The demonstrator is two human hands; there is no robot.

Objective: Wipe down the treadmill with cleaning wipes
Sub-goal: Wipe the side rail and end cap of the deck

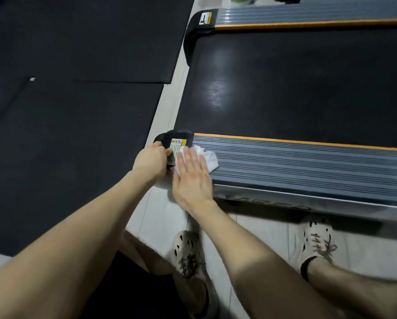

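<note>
At the rear end of a treadmill (pixel 308 88), a white wipe (pixel 210 158) is pressed flat onto the near rail (pixel 308 166) by the right hand (pixel 192 178). The fingers (pixel 188 157) are held straight and close together and are laid over the wipe. Most of the wipe is covered by them and by the palm. A crumpled part is left showing beside the little finger and just past the fingertips, on the rail's grey ribs.

The black cap (pixel 163 137) at the rail's corner is gripped by the left hand (pixel 150 161), its fingers curled round the cap's edge just beside a yellow-and-white label (pixel 178 143). The two hands are seen close together, the label partly hidden between them.

Beyond an orange stripe, the black belt (pixel 285 65) is marked by a patch of glare. Black mats (pixel 77 111) are spread over the pale floor (pixel 165 222) to the left. Two pale shoes (pixel 188 256) are planted on the floor beside the machine.
</note>
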